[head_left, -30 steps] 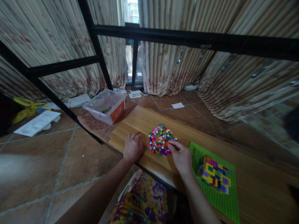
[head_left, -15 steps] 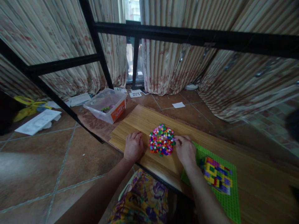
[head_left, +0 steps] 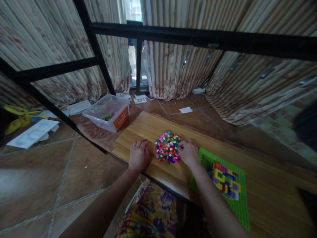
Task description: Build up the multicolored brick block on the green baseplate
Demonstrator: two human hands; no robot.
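A pile of small coloured bricks (head_left: 167, 147), in pink, green, red, orange, white and purple, lies spread on the wooden tabletop (head_left: 141, 127). At its right edge is my right hand (head_left: 189, 152), thumb and fingertips pinched together against the bricks; anything between them is too small to make out. To the left of the pile my left hand (head_left: 138, 155) rests on the wood with its fingers curled in, apart from the bricks. A green studded baseplate (head_left: 240, 208), partly under my right forearm, bears a mosaic of coloured bricks (head_left: 226, 180), mostly yellow, purple and orange.
A clear plastic bin (head_left: 104, 114) with an orange label stands beyond the table's left end. White foam trays (head_left: 33, 134) and a yellow bag (head_left: 18, 119) lie on the tiled floor. Black metal bars (head_left: 148, 31) cross in front of the curtains (head_left: 168, 69).
My right hand's fingertips have come in closer against the right edge of the brick pile. My left hand stays where it was on the table. The whole view has shifted slightly.
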